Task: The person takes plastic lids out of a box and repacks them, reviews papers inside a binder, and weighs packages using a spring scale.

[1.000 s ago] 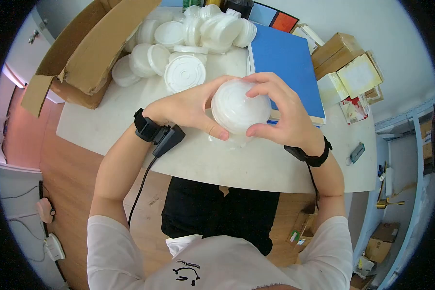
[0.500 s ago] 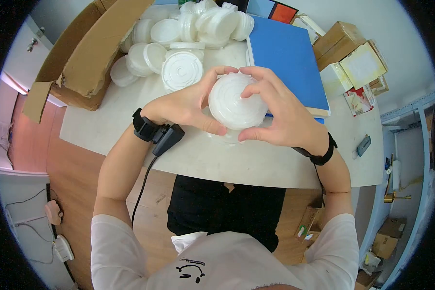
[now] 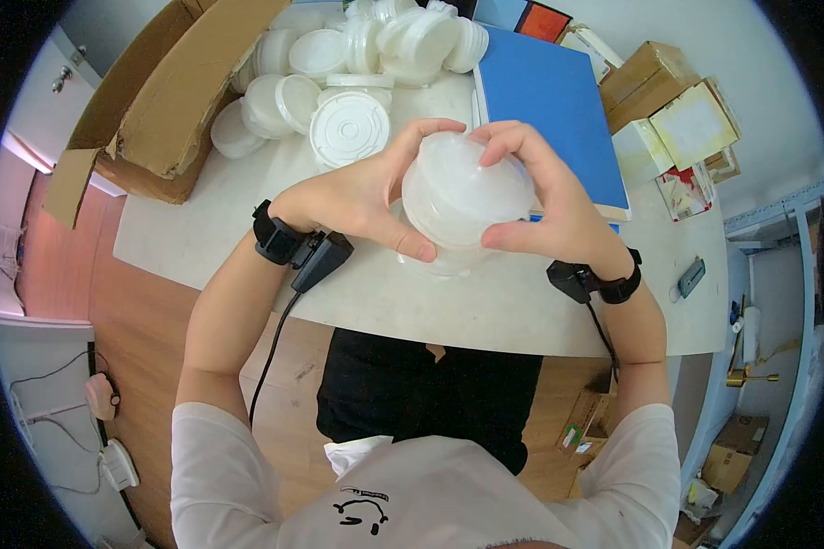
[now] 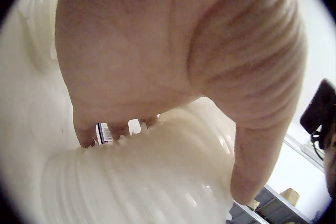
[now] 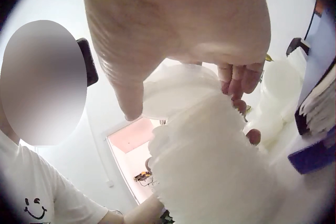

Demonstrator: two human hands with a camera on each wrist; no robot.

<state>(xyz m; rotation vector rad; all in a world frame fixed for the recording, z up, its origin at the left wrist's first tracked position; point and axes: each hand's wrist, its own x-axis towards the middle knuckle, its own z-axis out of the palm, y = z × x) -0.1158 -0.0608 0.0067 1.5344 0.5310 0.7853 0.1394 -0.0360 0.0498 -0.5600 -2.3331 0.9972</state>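
Observation:
A stack of round, milky-white plastic lids point(image 4: 131, 182) stands upright on the table, its many rims showing as ridges. My left hand point(image 3: 366, 203) curves round the stack's left side, thumb in front and fingers behind. Uppermost is a smooth translucent lid point(image 3: 467, 178), which my right hand point(image 3: 558, 206) grips by its edge, thumb near me and fingers on the far side. In the right wrist view this top lid point(image 5: 181, 92) sits tilted against the ridged stack below. Most of my left fingers are hidden behind the stack in the head view.
A heap of similar white lids point(image 3: 350, 128) lies at the back left of the table point(image 3: 375, 306). Beside it is an open cardboard box point(image 3: 160, 119). A large blue book point(image 3: 549, 119) lies behind my right hand, with small cartons point(image 3: 645, 82) farther right.
The top lid has shifted to the right and tilted in my right hand, where a ringed top showed half a second ago. My left hand stays round the stack.

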